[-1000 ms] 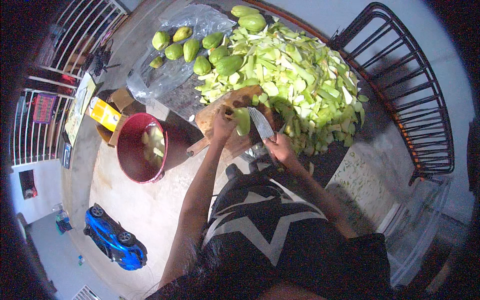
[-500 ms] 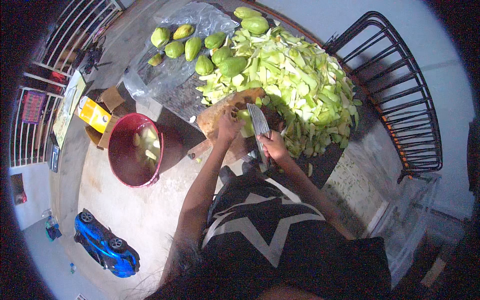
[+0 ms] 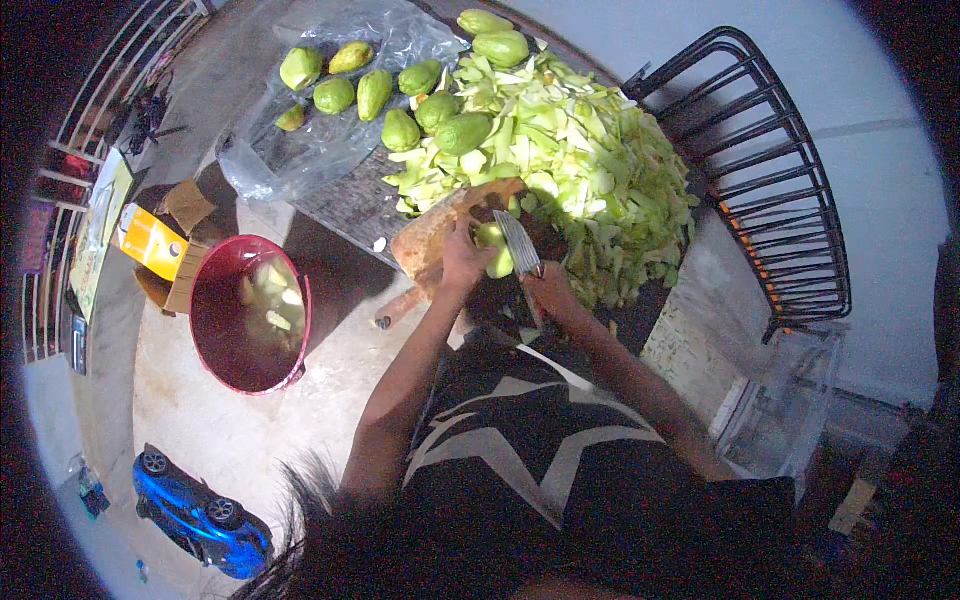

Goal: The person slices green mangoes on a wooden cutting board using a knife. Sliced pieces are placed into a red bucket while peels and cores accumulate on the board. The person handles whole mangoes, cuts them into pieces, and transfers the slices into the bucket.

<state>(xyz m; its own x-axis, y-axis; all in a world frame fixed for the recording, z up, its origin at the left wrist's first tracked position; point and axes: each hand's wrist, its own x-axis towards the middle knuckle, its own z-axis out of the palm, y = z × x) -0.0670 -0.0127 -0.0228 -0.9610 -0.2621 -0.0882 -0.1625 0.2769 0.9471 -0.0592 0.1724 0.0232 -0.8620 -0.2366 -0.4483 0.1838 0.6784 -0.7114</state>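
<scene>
My left hand (image 3: 466, 260) is closed around a peeled, pale green fruit (image 3: 495, 252) above a brown wooden block (image 3: 420, 247). In my right hand (image 3: 552, 294) is a knife (image 3: 514, 240), its broad grey blade pointing up and away from me, close against the fruit's right side. Whether the edge has entered the fruit, I cannot tell. Beyond my hands lies a large heap of green and whitish peelings (image 3: 590, 170). Several whole green fruits (image 3: 374, 95) rest to its left, partly on a clear plastic sheet (image 3: 260, 160).
A red bucket (image 3: 247, 375) with pale pieces in liquid stands on the left, beside an open cardboard box (image 3: 188, 206) and a yellow packet (image 3: 150, 240). A blue toy car (image 3: 200, 515) lies at lower left. A black metal rack (image 3: 800, 190) leans by the wall at right.
The view has shifted a little, so the bucket and rack sit farther left. The knife blade has tilted nearer the fruit, which now shows more fully beside my left hand.
</scene>
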